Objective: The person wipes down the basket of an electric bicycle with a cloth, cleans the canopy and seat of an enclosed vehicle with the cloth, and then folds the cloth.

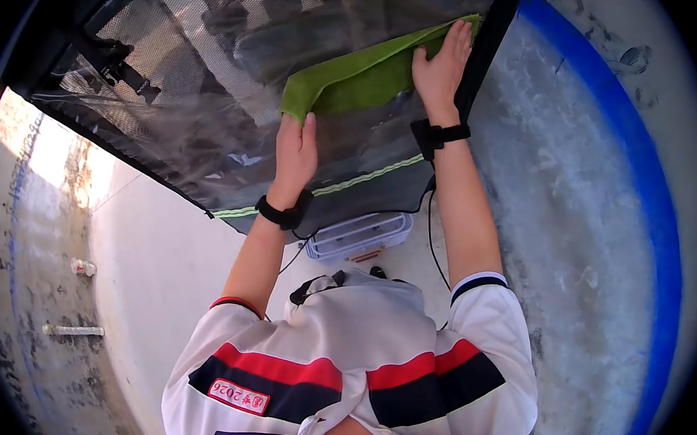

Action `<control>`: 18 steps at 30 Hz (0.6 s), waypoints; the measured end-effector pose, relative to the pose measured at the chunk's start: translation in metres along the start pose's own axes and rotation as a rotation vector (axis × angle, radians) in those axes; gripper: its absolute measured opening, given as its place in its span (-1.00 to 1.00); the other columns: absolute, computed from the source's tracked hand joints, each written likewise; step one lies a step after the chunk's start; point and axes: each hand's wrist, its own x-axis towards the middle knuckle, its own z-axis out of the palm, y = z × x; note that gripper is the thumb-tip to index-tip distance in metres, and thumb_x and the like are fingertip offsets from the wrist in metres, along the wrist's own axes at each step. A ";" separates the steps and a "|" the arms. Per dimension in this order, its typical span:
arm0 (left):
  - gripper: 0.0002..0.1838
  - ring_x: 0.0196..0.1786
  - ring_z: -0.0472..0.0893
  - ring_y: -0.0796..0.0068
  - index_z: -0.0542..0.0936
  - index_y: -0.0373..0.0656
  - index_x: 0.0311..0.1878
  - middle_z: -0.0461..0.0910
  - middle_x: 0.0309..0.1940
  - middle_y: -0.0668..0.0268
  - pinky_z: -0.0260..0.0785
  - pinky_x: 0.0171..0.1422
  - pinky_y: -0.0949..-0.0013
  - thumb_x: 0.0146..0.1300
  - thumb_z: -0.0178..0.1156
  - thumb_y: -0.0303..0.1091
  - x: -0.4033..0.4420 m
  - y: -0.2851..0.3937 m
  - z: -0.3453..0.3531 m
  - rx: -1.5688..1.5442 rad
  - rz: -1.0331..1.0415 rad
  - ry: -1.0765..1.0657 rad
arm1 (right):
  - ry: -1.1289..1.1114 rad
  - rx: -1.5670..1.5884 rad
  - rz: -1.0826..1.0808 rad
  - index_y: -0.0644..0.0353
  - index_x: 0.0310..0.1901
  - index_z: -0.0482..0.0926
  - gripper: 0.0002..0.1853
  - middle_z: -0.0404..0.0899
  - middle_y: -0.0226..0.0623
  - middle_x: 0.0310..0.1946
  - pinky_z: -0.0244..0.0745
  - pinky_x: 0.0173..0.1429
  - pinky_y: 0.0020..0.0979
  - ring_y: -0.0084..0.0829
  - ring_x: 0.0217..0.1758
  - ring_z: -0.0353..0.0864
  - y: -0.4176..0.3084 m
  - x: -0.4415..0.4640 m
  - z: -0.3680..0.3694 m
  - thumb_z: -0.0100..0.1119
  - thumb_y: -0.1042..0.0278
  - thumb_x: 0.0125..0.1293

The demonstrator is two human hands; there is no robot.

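A green cloth [358, 81], folded over along its upper edge, lies against a large dark panel [239, 165] of clear plastic film and mesh. My left hand [295, 151] grips the cloth's lower left end, its thumb upright and some fingers hidden by the fabric. At the cloth's upper right end is my right hand [442, 72], laid flat with fingers stretched out and thumb apart, close to the panel's black edge [493, 54]. Both wrists wear black bands with cables hanging from them.
A black buckle strap [120, 68] hangs on the panel's left. A grey strip with a yellow-green stripe [351, 184] runs along its bottom. Below it, a pale plastic box [361, 236] stands on the floor. Pipe stubs [74, 330] jut from the left wall; a blue-banded wall [662, 239] curves at right.
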 end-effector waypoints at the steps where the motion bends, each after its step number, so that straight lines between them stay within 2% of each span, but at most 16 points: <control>1: -0.66 0.18 0.49 -0.16 0.47 -0.32 0.23 0.52 0.13 -0.08 0.31 0.28 0.15 0.51 -0.07 -0.37 0.002 -0.001 -0.004 0.005 0.004 0.021 | -0.014 0.076 -0.028 0.39 0.52 -0.05 -0.07 -0.07 0.18 0.55 -0.21 0.65 -0.05 0.02 0.64 -0.11 -0.005 0.002 0.000 0.25 0.33 0.20; 6: -0.66 0.17 0.49 -0.13 0.46 -0.34 0.24 0.52 0.13 -0.08 0.31 0.27 0.15 0.52 -0.09 -0.38 0.009 -0.014 -0.045 0.077 0.001 0.108 | -0.079 0.342 -0.175 0.32 0.55 -0.12 -0.06 -0.14 0.18 0.56 -0.27 0.66 -0.07 0.06 0.65 -0.20 -0.055 0.007 0.013 0.24 0.43 0.23; 7: -0.65 0.17 0.49 -0.13 0.46 -0.34 0.24 0.52 0.13 -0.08 0.30 0.28 0.15 0.52 -0.09 -0.38 0.009 -0.017 -0.055 0.085 0.010 0.135 | -0.080 0.329 -0.190 0.28 0.56 -0.14 -0.06 -0.18 0.12 0.58 -0.30 0.66 -0.08 -0.01 0.66 -0.20 -0.068 0.007 0.018 0.26 0.38 0.28; 10: -0.64 0.21 0.46 -0.11 0.44 -0.35 0.26 0.49 0.18 -0.07 0.27 0.32 0.16 0.53 -0.09 -0.37 0.006 -0.026 -0.089 0.107 -0.005 0.199 | -0.075 0.388 -0.244 0.26 0.56 -0.15 -0.06 -0.22 0.09 0.60 -0.35 0.67 -0.07 -0.02 0.67 -0.25 -0.113 0.003 0.031 0.24 0.42 0.27; 13: -0.63 0.25 0.45 -0.10 0.43 -0.36 0.28 0.47 0.22 -0.07 0.26 0.34 0.18 0.53 -0.10 -0.37 0.003 -0.037 -0.123 0.139 -0.023 0.234 | -0.073 0.548 -0.227 0.22 0.57 -0.15 -0.08 -0.25 0.04 0.61 -0.42 0.66 -0.04 -0.05 0.68 -0.30 -0.157 -0.006 0.049 0.16 0.49 0.26; 16: -0.62 0.28 0.44 -0.08 0.41 -0.37 0.30 0.45 0.25 -0.07 0.25 0.36 0.19 0.53 -0.10 -0.39 -0.004 -0.049 -0.159 0.183 -0.023 0.270 | -0.106 0.611 -0.280 0.26 0.57 -0.19 -0.07 -0.22 0.12 0.59 -0.46 0.64 0.06 0.04 0.67 -0.28 -0.204 -0.017 0.062 0.08 0.53 0.22; 17: -0.61 0.30 0.43 -0.09 0.41 -0.37 0.31 0.44 0.27 -0.07 0.24 0.37 0.20 0.53 -0.10 -0.40 -0.006 -0.050 -0.168 0.181 -0.025 0.278 | -0.108 0.648 -0.293 0.27 0.57 -0.18 -0.11 -0.21 0.10 0.59 -0.48 0.64 0.06 0.03 0.67 -0.30 -0.220 -0.022 0.066 -0.01 0.56 0.23; 18: -0.61 0.31 0.42 -0.09 0.40 -0.38 0.32 0.43 0.29 -0.07 0.24 0.38 0.20 0.53 -0.10 -0.40 -0.008 -0.052 -0.176 0.177 -0.029 0.284 | -0.114 0.662 -0.318 0.27 0.57 -0.16 -0.12 -0.20 0.10 0.59 -0.48 0.64 0.06 0.03 0.67 -0.30 -0.234 -0.026 0.072 -0.01 0.57 0.23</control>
